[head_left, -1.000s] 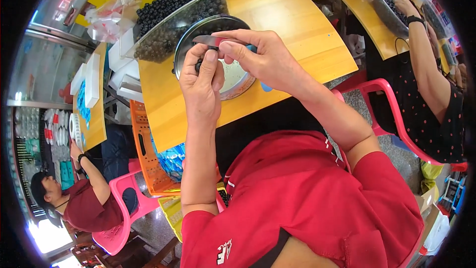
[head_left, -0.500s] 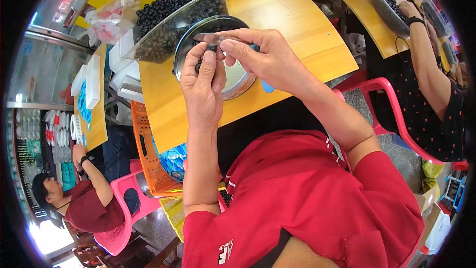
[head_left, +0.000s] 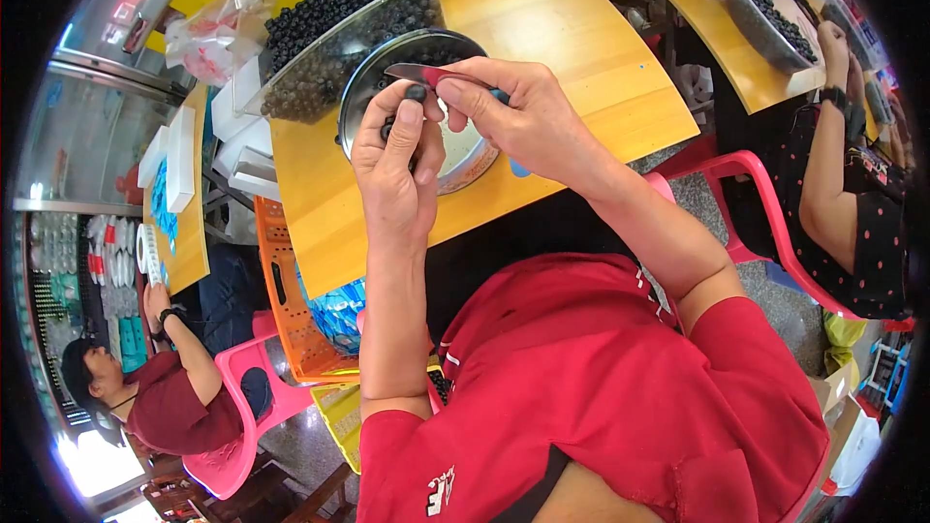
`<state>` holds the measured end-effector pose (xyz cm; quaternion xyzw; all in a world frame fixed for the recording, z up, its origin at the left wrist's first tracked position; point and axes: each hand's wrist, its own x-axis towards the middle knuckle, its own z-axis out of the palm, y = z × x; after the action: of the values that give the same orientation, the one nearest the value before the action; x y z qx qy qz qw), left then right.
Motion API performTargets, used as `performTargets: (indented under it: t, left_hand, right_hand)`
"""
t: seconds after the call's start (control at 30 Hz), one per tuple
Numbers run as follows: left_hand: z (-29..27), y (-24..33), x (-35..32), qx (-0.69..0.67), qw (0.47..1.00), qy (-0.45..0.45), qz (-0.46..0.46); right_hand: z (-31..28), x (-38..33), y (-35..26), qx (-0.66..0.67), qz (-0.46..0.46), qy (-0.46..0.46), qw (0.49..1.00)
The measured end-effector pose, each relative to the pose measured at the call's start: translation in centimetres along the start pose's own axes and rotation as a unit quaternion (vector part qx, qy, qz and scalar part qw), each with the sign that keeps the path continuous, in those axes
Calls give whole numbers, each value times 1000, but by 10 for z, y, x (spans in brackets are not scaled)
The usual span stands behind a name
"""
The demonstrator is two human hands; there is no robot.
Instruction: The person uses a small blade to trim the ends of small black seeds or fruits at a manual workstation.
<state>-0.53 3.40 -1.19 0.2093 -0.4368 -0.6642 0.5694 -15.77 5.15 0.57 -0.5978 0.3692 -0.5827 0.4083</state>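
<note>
left hand [head_left: 392, 160]: fingers pinch a small black ball [head_left: 416, 93] | right hand [head_left: 506, 114]: fingers curl around a small knife [head_left: 415, 71] | ball and knife: above the round bowl [head_left: 473, 168] on the table [head_left: 542, 15]

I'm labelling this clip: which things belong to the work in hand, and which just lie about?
Likely in use:
- small round dark pieces, left hand
- thin metal-bladed knife, right hand
- round dark-walled bowl beneath
- clear rectangular plastic tub of dark pieces

Apparently lying about:
- crumpled clear plastic bag
- orange perforated plastic crate
</note>
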Motion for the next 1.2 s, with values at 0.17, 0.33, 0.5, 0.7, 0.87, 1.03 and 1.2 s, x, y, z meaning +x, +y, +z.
performTargets:
  t: [0.17,0.33,0.5,0.7,0.87,1.03,1.2]
  left_hand:
    - [3,2,3,-14,1000,-17,-7]
    - [7,5,2,-29,999,-25,-15]
    - [5,4,-3,-36,998,-49,-26]
    - [1,9,-1,-70,994,-65,-60]
    - [-22,38,21,-46,993,25,-105]
    - [-38,42,55,230,957,-1,-176]
    - [-47,15,67,689,708,-133,-81]
  right_hand:
    - [-1,1,-4,45,46,4,998]
    - [-3,10,-5,67,10,25,997]
    - [-1,11,-8,95,44,0,995]
    - [-8,9,-9,165,123,-30,978]
    - [-16,9,-4,173,133,30,976]
    - [-21,6,3,175,132,23,975]
    - [-18,5,4,150,132,15,980]
